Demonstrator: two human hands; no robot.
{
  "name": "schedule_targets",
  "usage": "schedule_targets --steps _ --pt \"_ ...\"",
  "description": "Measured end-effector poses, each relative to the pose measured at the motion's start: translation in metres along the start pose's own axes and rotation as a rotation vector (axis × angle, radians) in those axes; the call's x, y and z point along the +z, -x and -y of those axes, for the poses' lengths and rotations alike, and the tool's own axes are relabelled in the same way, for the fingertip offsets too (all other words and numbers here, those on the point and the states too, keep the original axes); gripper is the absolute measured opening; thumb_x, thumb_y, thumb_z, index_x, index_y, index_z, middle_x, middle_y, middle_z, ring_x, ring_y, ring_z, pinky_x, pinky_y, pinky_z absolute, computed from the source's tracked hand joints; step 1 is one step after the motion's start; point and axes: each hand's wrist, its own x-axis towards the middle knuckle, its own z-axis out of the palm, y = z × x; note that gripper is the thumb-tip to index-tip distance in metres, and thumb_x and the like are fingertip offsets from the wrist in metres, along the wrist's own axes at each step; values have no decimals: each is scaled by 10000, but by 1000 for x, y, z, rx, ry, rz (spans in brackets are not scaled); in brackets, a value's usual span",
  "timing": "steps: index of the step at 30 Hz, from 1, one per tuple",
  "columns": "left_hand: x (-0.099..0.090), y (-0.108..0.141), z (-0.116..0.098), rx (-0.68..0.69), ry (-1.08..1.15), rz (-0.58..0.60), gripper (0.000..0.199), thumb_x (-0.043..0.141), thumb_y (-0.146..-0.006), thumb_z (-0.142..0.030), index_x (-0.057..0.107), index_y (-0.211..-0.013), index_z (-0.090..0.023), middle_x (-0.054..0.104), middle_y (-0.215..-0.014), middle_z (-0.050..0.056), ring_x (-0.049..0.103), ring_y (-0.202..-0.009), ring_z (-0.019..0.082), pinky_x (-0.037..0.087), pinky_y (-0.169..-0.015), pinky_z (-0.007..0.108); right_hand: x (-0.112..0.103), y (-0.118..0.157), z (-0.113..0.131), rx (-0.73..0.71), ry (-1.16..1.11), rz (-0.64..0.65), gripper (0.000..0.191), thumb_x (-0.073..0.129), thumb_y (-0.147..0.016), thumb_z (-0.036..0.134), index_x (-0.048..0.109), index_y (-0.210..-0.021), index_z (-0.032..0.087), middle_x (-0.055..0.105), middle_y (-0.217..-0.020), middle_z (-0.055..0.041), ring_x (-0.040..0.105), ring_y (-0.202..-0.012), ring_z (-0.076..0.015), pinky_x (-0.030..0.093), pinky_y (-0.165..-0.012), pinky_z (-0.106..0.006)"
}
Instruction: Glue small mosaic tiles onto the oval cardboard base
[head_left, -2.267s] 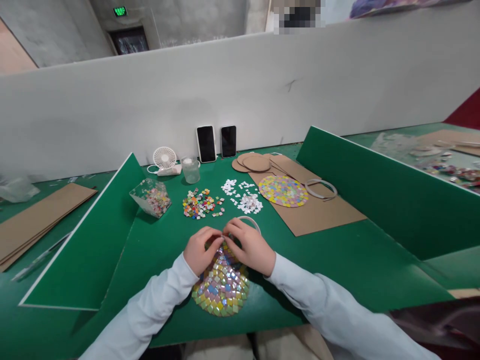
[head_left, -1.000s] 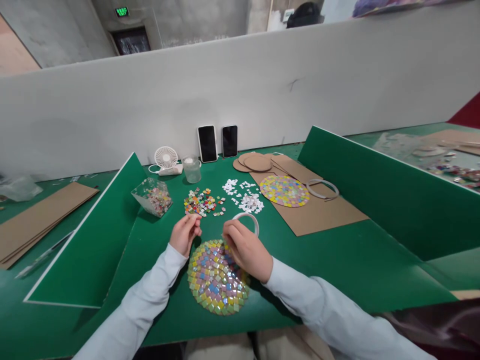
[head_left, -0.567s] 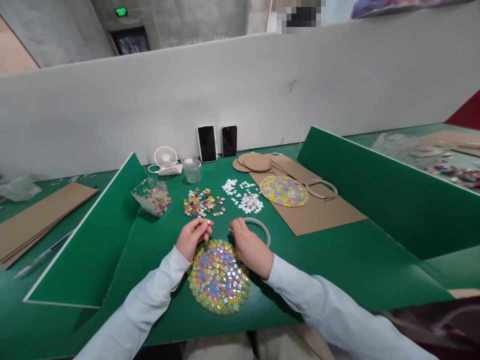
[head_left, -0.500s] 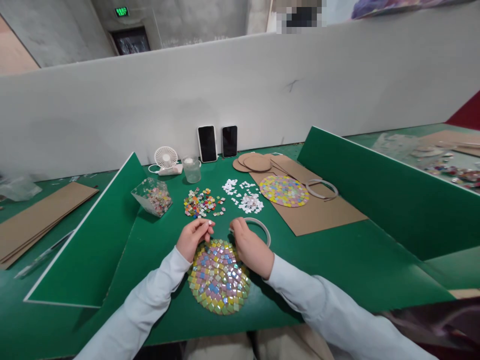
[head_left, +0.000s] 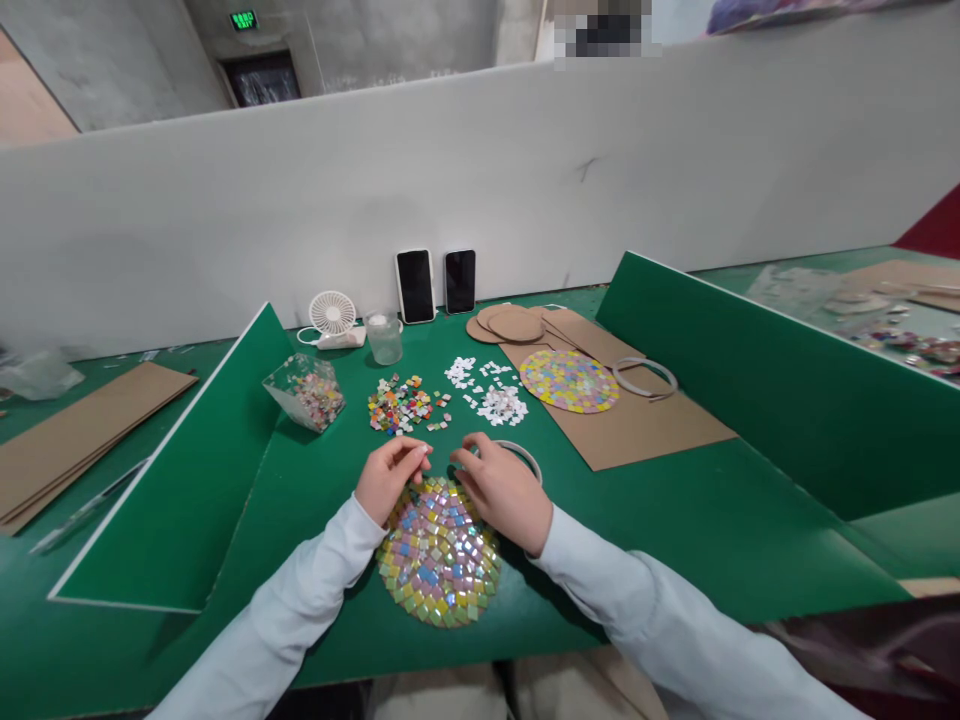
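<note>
In the head view a round mosaic (head_left: 439, 560) of shiny yellow, pink, blue and green tiles lies flat on the green table, close to me. My left hand (head_left: 386, 480) is over its upper left edge, thumb and fingers pinched on a small pale mosaic tile (head_left: 425, 450). Opposite it, my right hand (head_left: 506, 490) hovers at the upper right edge with fingers bent and slightly apart; I make out nothing in them. A pale ring (head_left: 531, 458) lies partly hidden behind that hand. Beyond my hands are a heap of coloured tiles (head_left: 401, 405) and scattered white pieces (head_left: 502, 404).
Green panels (head_left: 187, 480) flank the workspace. At left stand a clear container of tiles (head_left: 307, 390), a small fan (head_left: 332, 315) and a cup (head_left: 385, 340). Two phones (head_left: 415, 287) lean on the wall. At right, a second mosaic (head_left: 570, 381) and another ring (head_left: 645, 378) lie on cardboard (head_left: 637, 440).
My right hand's fingers have spread from a pinch and shifted slightly left, toward my left hand. The left hand keeps its pinch and has barely moved.
</note>
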Motion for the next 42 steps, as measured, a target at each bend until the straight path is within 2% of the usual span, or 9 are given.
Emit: schedule_targets --steps 3,6,8,11,19,30,42 --pt "2 4 0 193 -298 -11 145 444 -718 -260 541 -701 -153 560 -611 -2 504 -540 94 413 -542 218 -4 -1 3 -25 -257 -79 130 384 -763 155 514 -764 155 501 -779 -56 487 -663 -139 395 -604 -263" --pt "3 9 2 443 -575 5 157 403 -754 -218 548 -733 -160 593 -698 33 538 -670 124 424 -633 240 -5 -1 8 21 -535 -103 108 404 -753 156 506 -717 162 506 -681 -17 481 -605 -110 394 -566 -228" --pt "4 10 3 561 -684 23 184 371 -778 -207 546 -762 -154 596 -705 46 542 -675 128 428 -630 242 -5 -1 9 76 -636 -105 98 420 -741 161 509 -699 163 512 -639 -4 479 -574 -105 390 -546 -223" --pt "3 11 4 661 -769 21 202 350 -795 -203 541 -775 -140 597 -683 55 543 -649 128 435 -604 237 -4 -1 10 135 -718 -94 94 434 -720 158 514 -671 160 521 -608 4 481 -560 -104 387 -537 -222" --pt "2 11 5 795 -878 15 279 297 -814 -231 559 -770 -146 606 -662 60 553 -630 132 448 -582 243 -4 -3 8 221 -867 -39 108 449 -701 212 531 -661 154 547 -615 0 497 -571 -110 402 -545 -232" --pt "1 9 5 919 -928 4 270 315 -810 -200 571 -749 -140 623 -635 63 569 -592 135 448 -543 239 -4 -5 5 243 -915 49 115 459 -689 231 523 -639 150 503 -566 16 457 -538 -98 369 -522 -222" --pt "2 9 3 954 -924 -8 261 329 -811 -214 561 -726 -129 628 -627 64 574 -589 128 465 -552 223 -10 -5 5 241 -953 103 85 459 -686 204 503 -642 147 506 -593 12 468 -568 -103 367 -547 -225"
